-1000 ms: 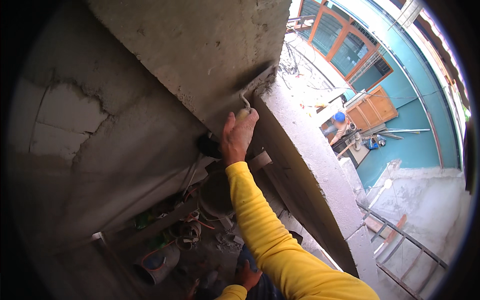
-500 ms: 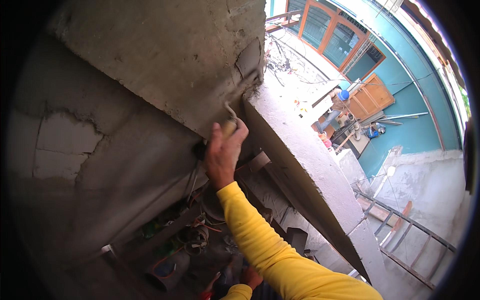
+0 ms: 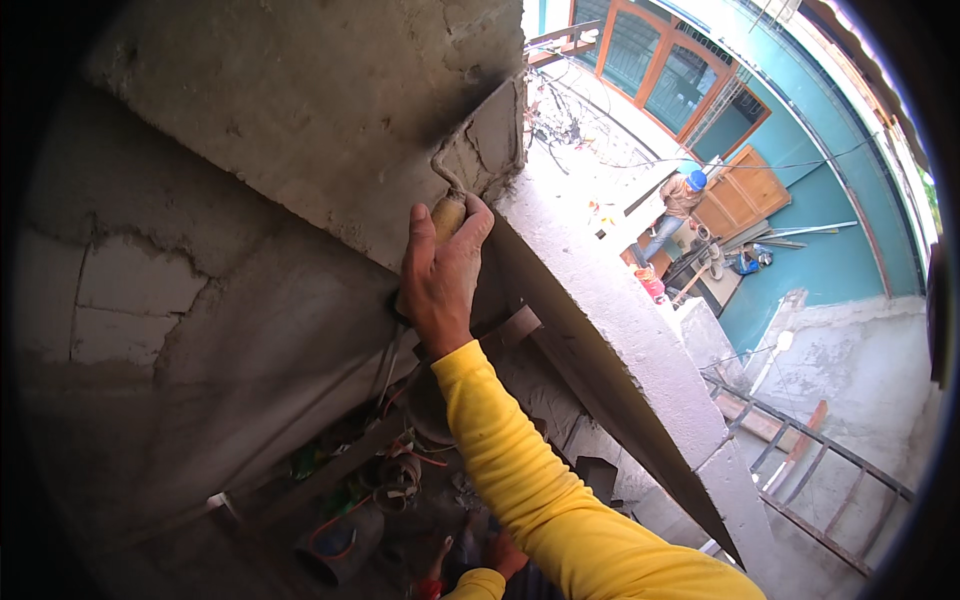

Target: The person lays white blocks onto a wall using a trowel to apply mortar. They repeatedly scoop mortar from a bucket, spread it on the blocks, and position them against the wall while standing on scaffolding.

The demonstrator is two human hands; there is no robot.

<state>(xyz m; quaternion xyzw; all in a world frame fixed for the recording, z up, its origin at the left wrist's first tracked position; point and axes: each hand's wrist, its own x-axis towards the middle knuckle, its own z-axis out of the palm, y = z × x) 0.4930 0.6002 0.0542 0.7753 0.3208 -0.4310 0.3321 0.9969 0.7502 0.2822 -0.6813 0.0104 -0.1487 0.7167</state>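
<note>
grey plaster at nine o'clock, on a wall (image 3: 235, 350), broken open to show pale blocks (image 3: 125, 335) with a ragged edge around. at eleven o'clock, a big concrete beam (image 3: 310, 120), with rough lower edge, sloping down toward the middle. at seven o'clock, low and in shadow, a dark round container (image 3: 345, 545), lying on its side, with an orange cord on it.

near the centre, a little toward ten o'clock, the right hand (image 3: 443, 290), closed around the wooden handle of a trowel (image 3: 450, 213), thumb along the left side, fingers curled on the right. from the handle, a bent metal neck going up; then the blade, seen mostly on its thin edge, pointing to one o'clock, against the beam or very near to it, cannot tell which. just beside it, at twelve o'clock, a cracked patch (image 3: 495, 125) on the beam's corner. at six o'clock, the left hand (image 3: 507, 556), partly hidden behind the yellow right sleeve (image 3: 530, 470); whether gripping or loose, cannot tell.

running from one to five o'clock, a pale ledge (image 3: 620, 310). at two o'clock, well apart, a co-worker (image 3: 683, 198) in blue cap, near a wooden door panel (image 3: 745, 195). at four o'clock, a metal ladder (image 3: 814, 437), lying tilted.
</note>
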